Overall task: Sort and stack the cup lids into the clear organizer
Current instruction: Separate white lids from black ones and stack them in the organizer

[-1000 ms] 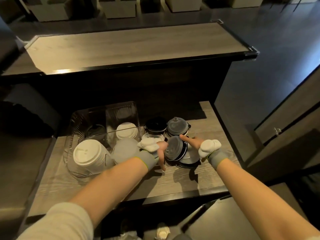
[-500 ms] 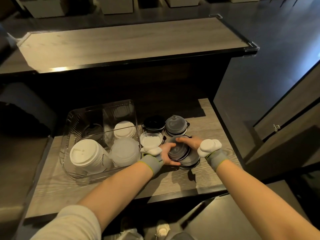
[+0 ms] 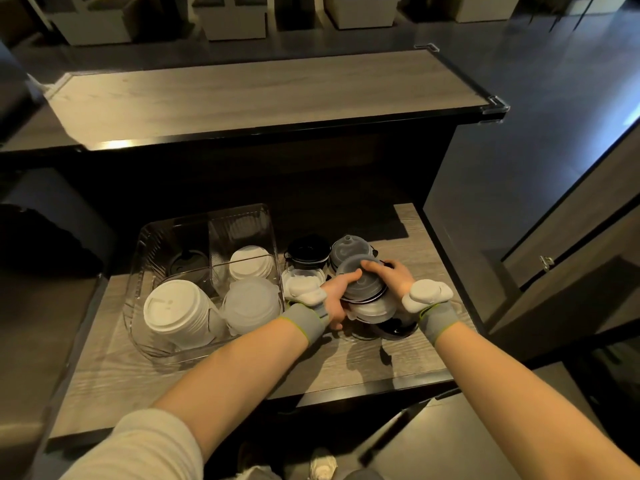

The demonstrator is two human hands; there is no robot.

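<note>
Both hands were closed round one stack of grey lids (image 3: 363, 289). The left hand (image 3: 335, 299) gripped its near-left side, and the right hand (image 3: 394, 277) curled over its far edge. The stack was low over the desk (image 3: 346, 372), just right of the clear organizer (image 3: 239, 216) and not yet in it.

This looked like the gathering step for one lid type. The next move would likely call for lifting the stack level with an even squeeze and choosing a compartment. White lids (image 3: 175, 311) and frosted lids (image 3: 252, 301) already filled the near two.

Black lids (image 3: 306, 249) and domed grey lids (image 3: 349, 249) stood behind the hands. The desk was grey woodgrain, set below a raised counter (image 3: 259, 95) in a dim room with a dark floor (image 3: 554, 64).
</note>
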